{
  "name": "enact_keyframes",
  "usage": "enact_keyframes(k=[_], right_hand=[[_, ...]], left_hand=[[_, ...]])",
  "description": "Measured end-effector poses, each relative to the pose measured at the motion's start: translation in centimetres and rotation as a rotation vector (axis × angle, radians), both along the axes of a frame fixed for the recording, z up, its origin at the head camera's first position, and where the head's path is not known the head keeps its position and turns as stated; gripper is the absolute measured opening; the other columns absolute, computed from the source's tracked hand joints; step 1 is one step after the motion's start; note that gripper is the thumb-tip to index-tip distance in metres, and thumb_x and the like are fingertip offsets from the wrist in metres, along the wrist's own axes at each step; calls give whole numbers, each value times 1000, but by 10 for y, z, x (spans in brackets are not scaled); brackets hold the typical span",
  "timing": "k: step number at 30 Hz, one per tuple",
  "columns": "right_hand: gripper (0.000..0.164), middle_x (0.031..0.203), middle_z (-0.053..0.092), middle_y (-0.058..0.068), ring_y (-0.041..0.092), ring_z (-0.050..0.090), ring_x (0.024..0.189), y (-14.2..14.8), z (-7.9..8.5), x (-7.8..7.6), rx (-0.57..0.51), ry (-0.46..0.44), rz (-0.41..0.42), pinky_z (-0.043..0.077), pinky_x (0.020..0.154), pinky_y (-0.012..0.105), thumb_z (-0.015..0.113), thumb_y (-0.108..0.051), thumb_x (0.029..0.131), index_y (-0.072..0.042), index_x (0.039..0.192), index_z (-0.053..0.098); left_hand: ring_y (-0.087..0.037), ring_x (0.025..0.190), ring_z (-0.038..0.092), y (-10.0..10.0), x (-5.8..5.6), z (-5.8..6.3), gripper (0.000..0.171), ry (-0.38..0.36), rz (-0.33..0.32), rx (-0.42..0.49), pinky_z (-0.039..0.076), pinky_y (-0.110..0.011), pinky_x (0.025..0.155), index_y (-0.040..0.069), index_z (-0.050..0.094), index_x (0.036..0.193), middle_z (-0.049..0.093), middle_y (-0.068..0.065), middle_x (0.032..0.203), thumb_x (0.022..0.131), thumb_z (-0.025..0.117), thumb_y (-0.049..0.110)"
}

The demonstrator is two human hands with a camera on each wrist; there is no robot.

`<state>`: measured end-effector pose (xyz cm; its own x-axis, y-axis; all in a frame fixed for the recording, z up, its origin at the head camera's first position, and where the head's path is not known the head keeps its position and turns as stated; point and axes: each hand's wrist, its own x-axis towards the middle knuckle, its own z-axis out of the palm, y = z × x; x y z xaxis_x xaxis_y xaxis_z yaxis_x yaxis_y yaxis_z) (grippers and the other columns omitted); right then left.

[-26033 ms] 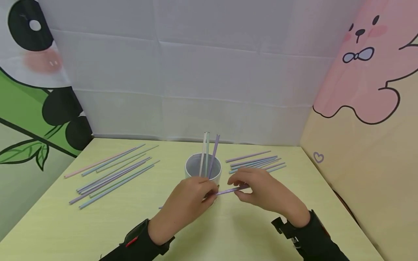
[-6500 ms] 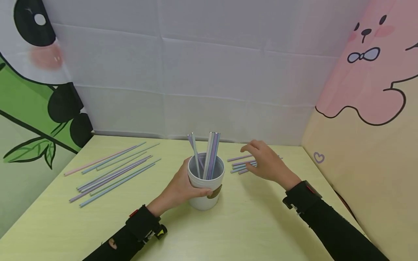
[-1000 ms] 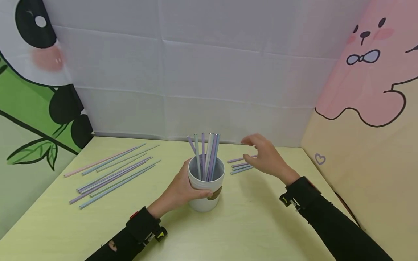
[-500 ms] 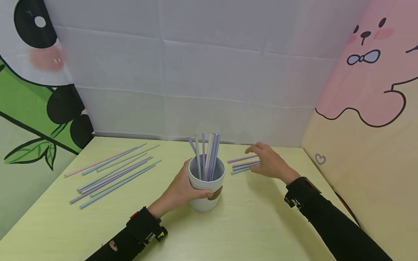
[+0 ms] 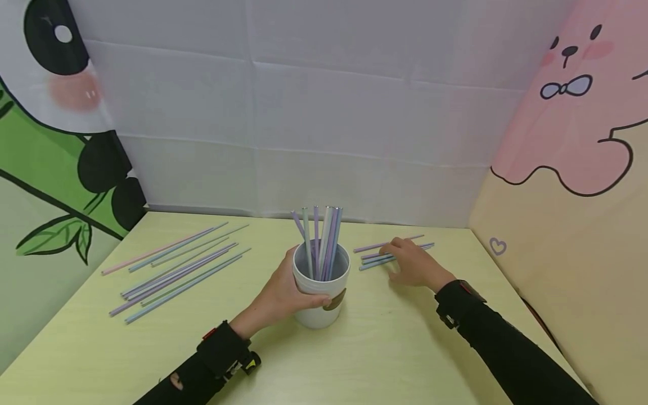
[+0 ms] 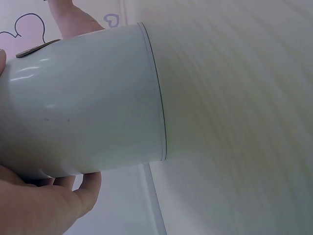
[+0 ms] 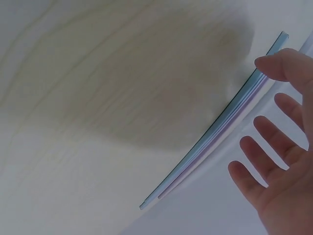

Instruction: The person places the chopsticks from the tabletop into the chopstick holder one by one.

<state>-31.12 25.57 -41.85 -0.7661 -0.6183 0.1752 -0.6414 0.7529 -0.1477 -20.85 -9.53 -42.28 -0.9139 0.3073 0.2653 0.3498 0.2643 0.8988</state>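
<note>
Right hand point(image 5: 412, 263), fingers loosely spread, is the nearer to the straws point(image 5: 374, 264) partly beneath it on the counter point(image 5: 374, 349), long axes slanting away rightward. Left hand point(image 5: 283, 295) grips the cup point(image 5: 316, 319).

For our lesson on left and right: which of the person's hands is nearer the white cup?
Left. The left hand grips the white cup; the right hand is apart, at the straws to the cup's right.
</note>
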Motion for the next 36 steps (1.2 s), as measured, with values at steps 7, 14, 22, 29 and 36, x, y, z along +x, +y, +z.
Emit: enact_keyframes(k=[7, 14, 22, 29, 36], right_hand=[[53, 132, 62, 20, 43, 58, 122, -3, -2, 1, 52, -99, -47, 50, 105, 59, 79, -7, 83, -6, 135, 66], [52, 123, 62, 15, 36, 60, 109, -4, -6, -2, 98, -105, -49, 52, 98, 54, 77, -9, 84, -7, 135, 66], [47, 116, 61, 12, 29, 57, 98, -5, -6, -1, 125, -105, -51, 52, 93, 50, 78, -11, 85, -8, 131, 67], [31, 110, 63, 9, 25, 55, 93, -6, -6, 1, 138, -83, -14, 51, 87, 45, 77, -9, 88, -11, 118, 71], [18, 92, 61, 1, 16, 52, 82, -5, -5, 0, 103, -79, 73, 49, 76, 35, 78, 0, 86, -12, 97, 71]], left_hand=[[-25, 128, 59, 0, 0, 0, 118, 4, 3, 2, 48, -49, 108, 13, 25, 163, 53, -7, 149, 73, 100, 28], [-26, 128, 59, 1, 1, 1, 120, -7, 10, 1, 48, -49, 108, 13, 24, 164, 53, -8, 149, 72, 100, 28], [-26, 129, 58, 1, 2, 1, 121, -4, 15, -4, 47, -49, 109, 14, 24, 164, 53, -8, 149, 71, 101, 27], [-26, 129, 58, 1, 1, 1, 119, -8, 4, -1, 48, -49, 108, 14, 24, 164, 52, -7, 150, 73, 100, 28], [-26, 129, 58, 1, 3, 2, 120, -15, 12, -8, 48, -50, 108, 14, 24, 164, 53, -7, 150, 72, 100, 28]])
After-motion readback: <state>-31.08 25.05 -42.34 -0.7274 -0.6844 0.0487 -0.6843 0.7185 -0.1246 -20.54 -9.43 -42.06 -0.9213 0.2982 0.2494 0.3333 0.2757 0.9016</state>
